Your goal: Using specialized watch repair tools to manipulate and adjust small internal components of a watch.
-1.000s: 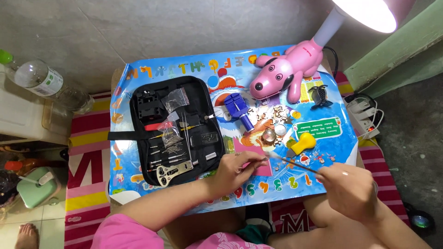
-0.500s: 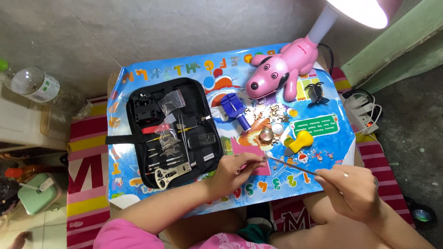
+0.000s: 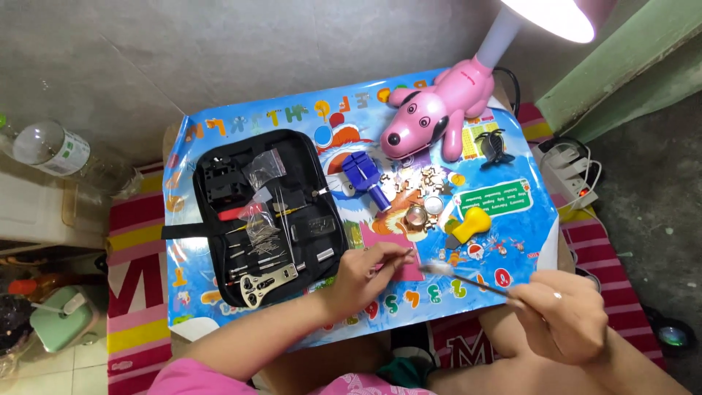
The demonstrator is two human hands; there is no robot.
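My right hand [image 3: 563, 314] is closed in a pinch around the tail end of a thin brush [image 3: 468, 279], holding it low over the near edge of the desk [image 3: 512, 186]. My left hand [image 3: 365, 274] is curled shut too, fingertips nipping something small and slim beside the pink pad [image 3: 395, 245]; I cannot tell exactly what it is. The brush's pale tip sits just beside my left fingertips, almost touching them.

The brush lies nearly flat, its long axis running from my right hand up and leftward, tip pointing toward my left hand and the pink pad.

What worries me: the grip is far back on the handle, so a small wobble could swing the tip wide and flick the little piece out of my left fingers. Further out, the loose small parts [image 3: 417, 179] scattered near the blue tool [image 3: 363, 178] and the round metal case [image 3: 417, 216] could be swept off by a careless sleeve. The open black tool kit [image 3: 256, 219] lies to the left, the yellow-handled tool [image 3: 468, 225] to the right, and the pink dog lamp [image 3: 439, 110] at the far edge.
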